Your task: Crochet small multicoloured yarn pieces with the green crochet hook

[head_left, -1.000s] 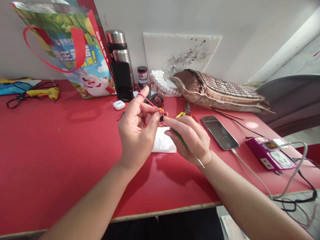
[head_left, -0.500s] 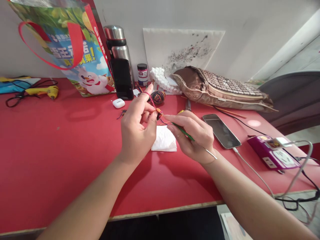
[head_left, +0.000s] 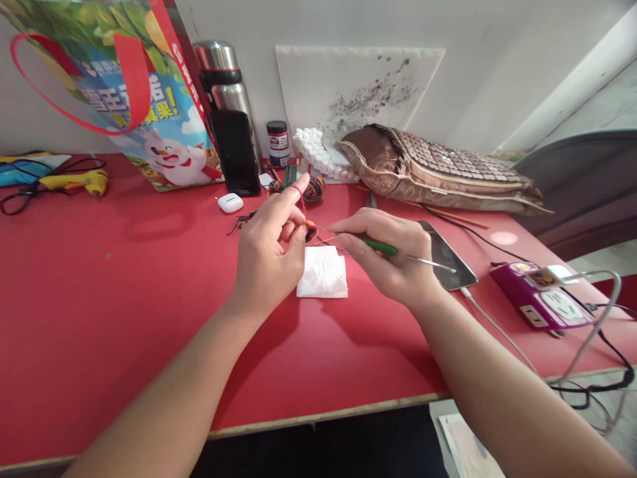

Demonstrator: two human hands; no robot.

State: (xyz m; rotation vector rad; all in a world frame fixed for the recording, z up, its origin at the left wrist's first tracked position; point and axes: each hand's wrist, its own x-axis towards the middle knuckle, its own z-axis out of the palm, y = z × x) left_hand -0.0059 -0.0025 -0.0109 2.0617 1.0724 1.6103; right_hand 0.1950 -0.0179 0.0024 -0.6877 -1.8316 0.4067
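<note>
My left hand [head_left: 273, 249] pinches a small crocheted piece [head_left: 311, 231] in orange, red and dark yarn between thumb and fingers. A strand of red yarn [head_left: 302, 199] runs from the piece over my raised left index finger. In my right hand [head_left: 391, 255] lies a crochet hook [head_left: 381, 246] with a green grip, held like a pen; its thin metal tip points left at the piece. Whether the tip is inside a stitch is too small to tell. Behind my left fingers sits a ball of multicolour yarn [head_left: 314, 190], partly hidden. Under the hands lies a folded white tissue [head_left: 323, 273].
Along the wall stand a colourful bag [head_left: 164, 133], a steel thermos [head_left: 231, 93], an upright black phone [head_left: 235, 153] and a brown cushion-like bundle [head_left: 448, 172]. On the right are a charging phone [head_left: 455, 259] and a purple power strip [head_left: 542, 299]. A glue gun [head_left: 79, 181] lies far left.
My right hand has drawn the hook to the right, away from the piece, and the hook lies flatter. My left hand keeps its pinch. The view has shifted slightly.
</note>
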